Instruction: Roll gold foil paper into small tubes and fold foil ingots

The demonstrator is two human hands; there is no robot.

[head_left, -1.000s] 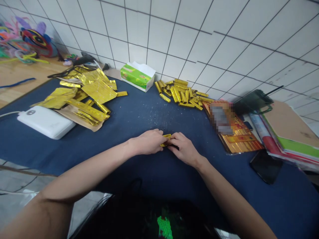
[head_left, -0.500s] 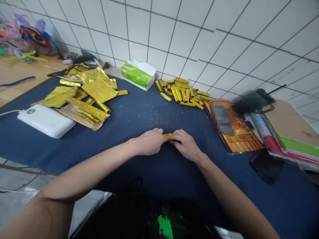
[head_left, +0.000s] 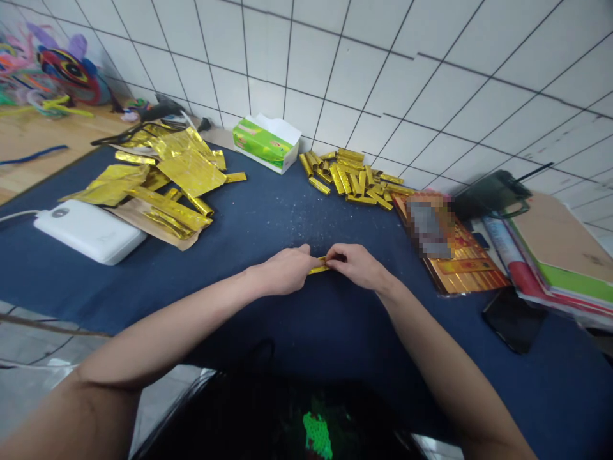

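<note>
A small strip of gold foil paper lies between my two hands, low over the dark blue tabletop. My left hand is closed on its left end, the index finger pressing along it. At the other end, the thumb and fingertips of my right hand pinch the strip. Part of the strip is hidden under my fingers. Farther back by the wall sits a heap of rolled gold paper tubes. Off to the left, flat gold foil sheets and folded pieces are piled up.
A white power bank with a cable lies left. A green tissue box stands against the tiled wall. On the right are an orange-gold packet, a dark mug, a black phone and stacked notebooks.
My right hand has risen slightly, its fingers more curled at the strip. My left index finger now presses the strip, and more of its near side shows.
</note>
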